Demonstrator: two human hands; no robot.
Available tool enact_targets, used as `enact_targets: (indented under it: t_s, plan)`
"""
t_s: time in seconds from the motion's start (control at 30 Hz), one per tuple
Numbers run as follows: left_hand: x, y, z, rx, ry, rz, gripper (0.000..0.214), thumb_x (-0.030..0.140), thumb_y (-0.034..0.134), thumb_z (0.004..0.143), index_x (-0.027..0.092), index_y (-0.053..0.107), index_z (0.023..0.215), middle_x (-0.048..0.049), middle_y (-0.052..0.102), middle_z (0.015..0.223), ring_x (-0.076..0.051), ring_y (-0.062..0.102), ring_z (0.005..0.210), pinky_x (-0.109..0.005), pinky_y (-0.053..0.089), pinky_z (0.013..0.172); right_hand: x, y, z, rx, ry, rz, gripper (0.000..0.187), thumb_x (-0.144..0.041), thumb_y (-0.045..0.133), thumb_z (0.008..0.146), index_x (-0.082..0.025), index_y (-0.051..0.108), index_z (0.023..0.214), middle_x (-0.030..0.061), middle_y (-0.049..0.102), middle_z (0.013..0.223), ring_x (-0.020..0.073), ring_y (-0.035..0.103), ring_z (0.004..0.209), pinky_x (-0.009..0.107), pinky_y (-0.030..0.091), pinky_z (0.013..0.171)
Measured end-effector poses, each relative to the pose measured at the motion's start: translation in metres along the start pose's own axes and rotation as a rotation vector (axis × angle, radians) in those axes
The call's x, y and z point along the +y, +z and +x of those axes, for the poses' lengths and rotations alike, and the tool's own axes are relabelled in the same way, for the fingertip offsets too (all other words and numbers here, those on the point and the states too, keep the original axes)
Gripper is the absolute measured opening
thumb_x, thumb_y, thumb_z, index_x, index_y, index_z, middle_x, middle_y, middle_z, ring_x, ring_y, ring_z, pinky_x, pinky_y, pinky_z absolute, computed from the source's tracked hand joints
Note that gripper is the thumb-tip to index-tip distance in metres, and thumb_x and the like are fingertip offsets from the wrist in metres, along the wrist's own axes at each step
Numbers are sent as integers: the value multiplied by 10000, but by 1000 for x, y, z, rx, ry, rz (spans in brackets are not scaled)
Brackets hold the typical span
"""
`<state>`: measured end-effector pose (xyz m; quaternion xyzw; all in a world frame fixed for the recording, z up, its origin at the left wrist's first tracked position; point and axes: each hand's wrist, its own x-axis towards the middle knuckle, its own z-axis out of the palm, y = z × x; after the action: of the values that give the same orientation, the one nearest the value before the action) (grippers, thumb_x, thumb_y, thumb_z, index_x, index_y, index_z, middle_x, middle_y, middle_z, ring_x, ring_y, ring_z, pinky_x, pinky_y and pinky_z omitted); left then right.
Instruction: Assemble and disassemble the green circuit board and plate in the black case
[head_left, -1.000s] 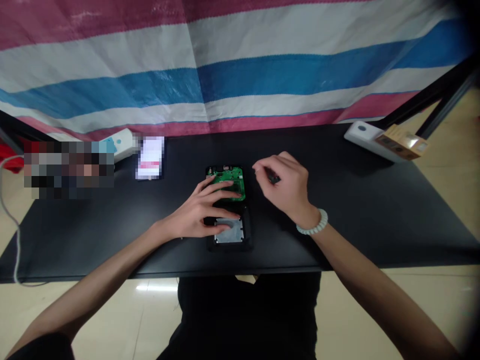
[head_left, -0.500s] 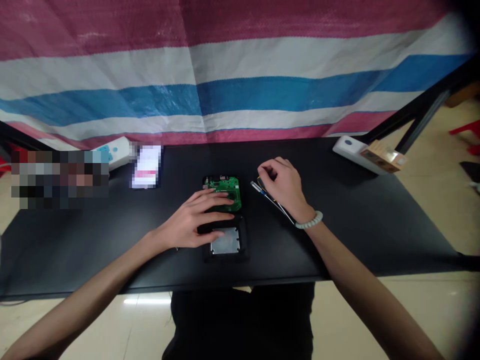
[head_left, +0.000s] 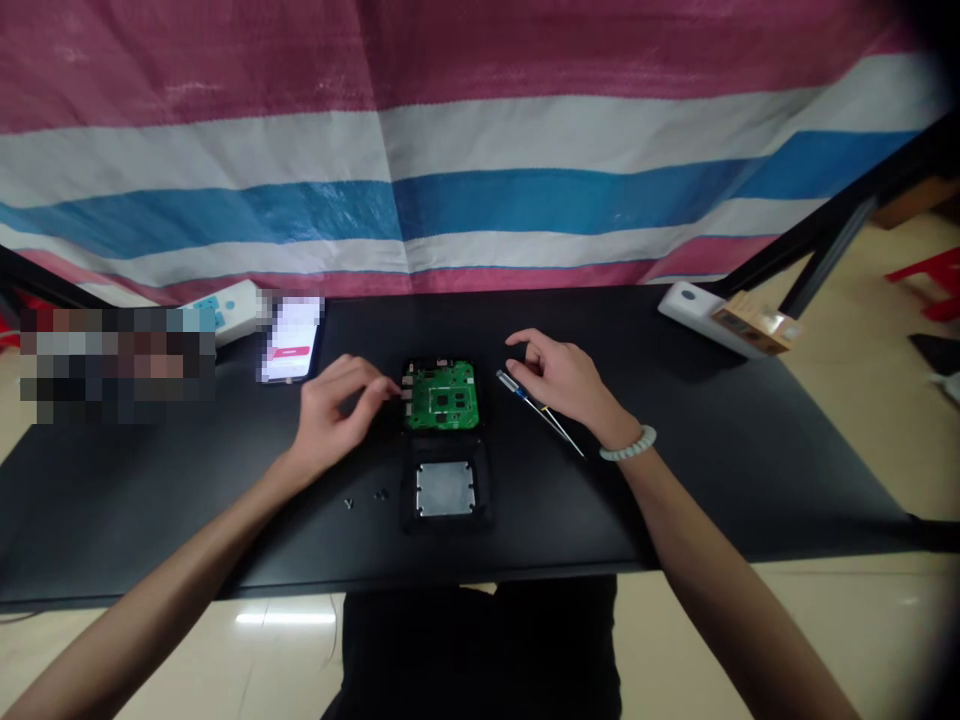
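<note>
A green circuit board [head_left: 439, 394] sits in the black half of an opened device on the black table [head_left: 712, 440]. Just below it lies the other black shell with a square silver metal plate [head_left: 445, 488]. My left hand [head_left: 337, 408] is at the board's left edge, fingertips curled and touching its corner. My right hand [head_left: 562, 378] hovers to the right of the board, fingers apart and holding nothing. A thin screwdriver [head_left: 538, 412] lies on the table under that hand. Tiny screws [head_left: 364, 497] lie left of the metal plate.
A phone [head_left: 292, 340] with a lit screen and a white power strip [head_left: 225, 306] lie at the back left. Another white power strip with a small cardboard box [head_left: 754, 324] sits at the back right. A striped tarp hangs behind the table.
My left hand has lifted off the board and shell and moved to the board's left edge. My right hand has let go of the screwdriver, which now lies on the table.
</note>
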<state>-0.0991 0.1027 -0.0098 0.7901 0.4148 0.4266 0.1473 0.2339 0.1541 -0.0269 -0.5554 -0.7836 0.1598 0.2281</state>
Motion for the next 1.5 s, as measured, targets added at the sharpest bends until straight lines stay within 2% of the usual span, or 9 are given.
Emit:
enact_targets:
  t_s: [0.1, 0.23, 0.47, 0.67, 0.87, 1.03, 1.17, 1.3, 1.5]
  plan:
    - [-13, -1, -1, 127, -204, 28, 443, 420, 542, 1091, 187, 716, 757, 10, 599, 592, -127, 534, 539, -285, 393, 562, 3, -2, 1, -38, -16, 20, 275, -375, 612, 979, -238, 687, 1206, -42, 625, 732, 150, 594, 645, 299, 372, 631]
    - [-22, 2, -1, 140, -301, -18, 482, 486, 554, 1078, 176, 718, 747, 25, 536, 533, -113, 481, 484, -262, 342, 503, 5, -6, 2, -62, -15, 54, 286, -429, 639, 978, -244, 697, 1188, -36, 652, 770, 140, 586, 641, 296, 376, 628]
    - [-21, 3, -2, 42, -238, 34, 465, 460, 560, 1066, 179, 734, 739, 9, 600, 556, -120, 514, 501, -267, 360, 525, 9, -11, 1, -130, -75, 116, 276, -387, 719, 920, -250, 700, 1160, -35, 620, 807, 126, 543, 646, 292, 371, 624]
    - [-23, 5, -3, 46, -267, 1, 455, 441, 551, 1069, 174, 734, 749, 3, 622, 568, -121, 548, 515, -264, 387, 549, 19, -16, 3, -166, 7, 561, 389, -496, 762, 903, -232, 647, 1164, -37, 552, 755, 159, 534, 692, 302, 425, 652]
    - [-21, 5, -1, 35, -255, -19, 440, 426, 558, 1061, 171, 733, 748, -1, 635, 571, -122, 556, 509, -260, 387, 539, 3, -30, 3, -173, 146, 789, 346, -563, 774, 878, -231, 786, 976, 43, 697, 950, 173, 570, 782, 308, 465, 687]
    - [-22, 5, -1, 25, -225, -8, 442, 419, 556, 1069, 167, 737, 754, 4, 632, 570, -116, 553, 508, -257, 383, 541, -9, -17, 0, -150, 220, 1018, 359, -498, 892, 771, -212, 689, 848, -29, 568, 755, 117, 499, 658, 259, 397, 584]
    - [-24, 6, -2, 9, -186, -4, 449, 420, 553, 1074, 165, 731, 750, 4, 633, 573, -114, 555, 517, -257, 384, 547, -22, -9, -3, -185, 190, 1163, 401, -484, 854, 837, -207, 577, 749, -47, 487, 702, 91, 396, 590, 245, 293, 516]
    - [-25, 7, -1, 21, -185, -1, 469, 431, 540, 1080, 166, 725, 740, 4, 636, 575, -113, 550, 513, -258, 377, 541, -35, -3, -9, -171, 179, 1141, 413, -535, 785, 910, -213, 571, 764, -55, 453, 693, 83, 357, 548, 249, 284, 487]
    - [-24, 7, 0, -2, -169, 31, 468, 417, 521, 1089, 166, 713, 744, 3, 648, 592, -117, 558, 533, -266, 378, 566, -59, 15, -22, -148, 94, 1012, 351, -492, 786, 934, -220, 592, 827, -64, 513, 695, 73, 442, 539, 245, 329, 502]
